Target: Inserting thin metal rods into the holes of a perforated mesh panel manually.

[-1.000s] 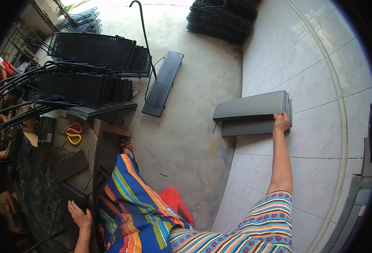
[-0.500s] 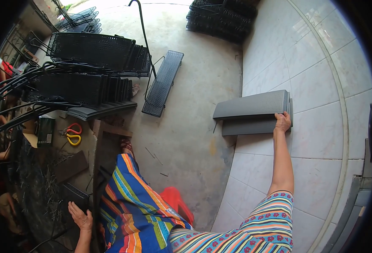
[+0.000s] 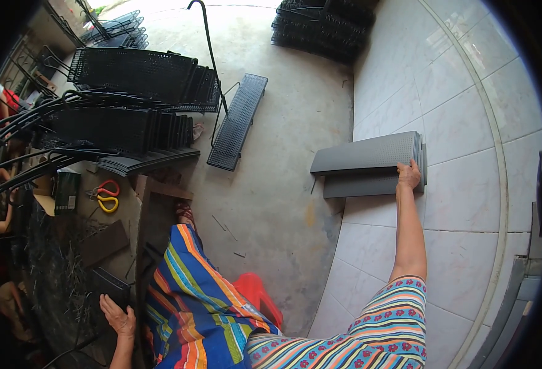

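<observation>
My right arm stretches out to a stack of grey perforated metal panels (image 3: 363, 153) at the right. My right hand (image 3: 409, 175) is closed on the near edge of the upper panels, close to their right end. Below them lies a second stack of grey panels (image 3: 363, 185), partly covered. At the lower left, my left hand (image 3: 118, 317) rests with fingers stretched out beside a small black metal piece (image 3: 110, 283) on the workbench. Nothing shows in its grasp.
Black mesh racks with bent rods (image 3: 135, 74) are piled at the upper left. One long mesh shelf (image 3: 238, 123) lies on the floor. Red-and-yellow-handled cutters (image 3: 107, 197) lie on the workbench. A red stool (image 3: 257, 298) is beside my lap; more black racks (image 3: 323, 27) stand at the back.
My right hand has shifted very slightly left and up along the panel edge. The left hand and the stacks look unchanged.
</observation>
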{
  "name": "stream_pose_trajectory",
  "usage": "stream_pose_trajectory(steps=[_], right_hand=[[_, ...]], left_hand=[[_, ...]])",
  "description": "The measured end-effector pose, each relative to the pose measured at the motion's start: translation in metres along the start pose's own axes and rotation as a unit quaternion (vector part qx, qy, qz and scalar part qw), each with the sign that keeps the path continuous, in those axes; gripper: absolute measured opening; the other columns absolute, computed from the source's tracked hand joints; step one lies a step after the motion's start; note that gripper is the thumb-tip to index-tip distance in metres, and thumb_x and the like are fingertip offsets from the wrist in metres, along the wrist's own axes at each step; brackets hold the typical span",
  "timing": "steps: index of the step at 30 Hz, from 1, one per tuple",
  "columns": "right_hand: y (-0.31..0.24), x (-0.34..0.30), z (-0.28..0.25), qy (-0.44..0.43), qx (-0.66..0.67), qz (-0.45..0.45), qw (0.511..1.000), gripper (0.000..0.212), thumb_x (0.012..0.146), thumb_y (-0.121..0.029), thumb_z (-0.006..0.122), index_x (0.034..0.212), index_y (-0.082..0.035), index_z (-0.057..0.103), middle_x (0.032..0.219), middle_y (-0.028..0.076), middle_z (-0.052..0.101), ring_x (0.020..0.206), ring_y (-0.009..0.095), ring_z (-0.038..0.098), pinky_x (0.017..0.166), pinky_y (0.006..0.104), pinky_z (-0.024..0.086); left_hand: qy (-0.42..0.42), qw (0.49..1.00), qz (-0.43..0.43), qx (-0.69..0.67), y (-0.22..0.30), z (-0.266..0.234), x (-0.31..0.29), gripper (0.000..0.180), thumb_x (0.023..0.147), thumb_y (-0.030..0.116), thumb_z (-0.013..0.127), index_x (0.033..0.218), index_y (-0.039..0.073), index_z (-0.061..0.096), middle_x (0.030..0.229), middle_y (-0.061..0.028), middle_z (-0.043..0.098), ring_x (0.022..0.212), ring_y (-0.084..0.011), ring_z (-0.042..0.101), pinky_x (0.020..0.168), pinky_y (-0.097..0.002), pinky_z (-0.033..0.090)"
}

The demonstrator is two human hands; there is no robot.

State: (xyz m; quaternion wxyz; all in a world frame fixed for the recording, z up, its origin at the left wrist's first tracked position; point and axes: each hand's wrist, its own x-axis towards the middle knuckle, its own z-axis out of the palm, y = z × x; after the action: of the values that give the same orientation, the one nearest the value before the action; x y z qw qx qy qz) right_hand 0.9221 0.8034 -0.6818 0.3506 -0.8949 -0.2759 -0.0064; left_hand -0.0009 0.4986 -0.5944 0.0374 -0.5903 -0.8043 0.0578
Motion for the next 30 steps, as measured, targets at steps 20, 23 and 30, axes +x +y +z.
stream_pose_trajectory(steps=[20,23,30], right_hand=[[-0.049,0.002,-0.013,-0.037,0.185,0.180,0.965,0.043,0.063,-0.008,0.073,0.104,0.003,0.067,0.074,0.011,0.065,0.064,0.018,0.059,0.063,0.0312,0.047],[-0.062,0.010,-0.011,-0.047,0.144,0.184,0.971,0.047,0.062,-0.013,0.075,0.105,0.003,0.067,0.088,0.016,0.069,0.085,0.020,0.065,0.079,0.0338,0.050],[-0.089,0.012,0.025,-0.040,-0.144,0.044,0.988,0.039,0.078,-0.027,0.057,0.110,-0.007,0.069,0.121,0.017,0.062,0.112,0.035,0.059,0.097,0.0397,0.046]], left_hand=[[0.010,1.000,-0.005,0.018,-0.002,0.001,-0.001,0.080,0.065,0.009,0.066,0.133,-0.014,0.031,0.140,-0.0301,0.032,0.131,-0.0449,0.032,0.110,-0.0462,0.029],[0.009,1.000,-0.012,0.022,0.003,0.005,0.001,0.080,0.065,0.009,0.066,0.133,-0.013,0.031,0.140,-0.0301,0.032,0.130,-0.0449,0.032,0.110,-0.0462,0.029],[-0.003,1.000,-0.015,-0.005,0.008,0.005,0.004,0.081,0.065,0.010,0.066,0.134,-0.013,0.031,0.141,-0.0293,0.032,0.131,-0.0453,0.032,0.110,-0.0465,0.029]])
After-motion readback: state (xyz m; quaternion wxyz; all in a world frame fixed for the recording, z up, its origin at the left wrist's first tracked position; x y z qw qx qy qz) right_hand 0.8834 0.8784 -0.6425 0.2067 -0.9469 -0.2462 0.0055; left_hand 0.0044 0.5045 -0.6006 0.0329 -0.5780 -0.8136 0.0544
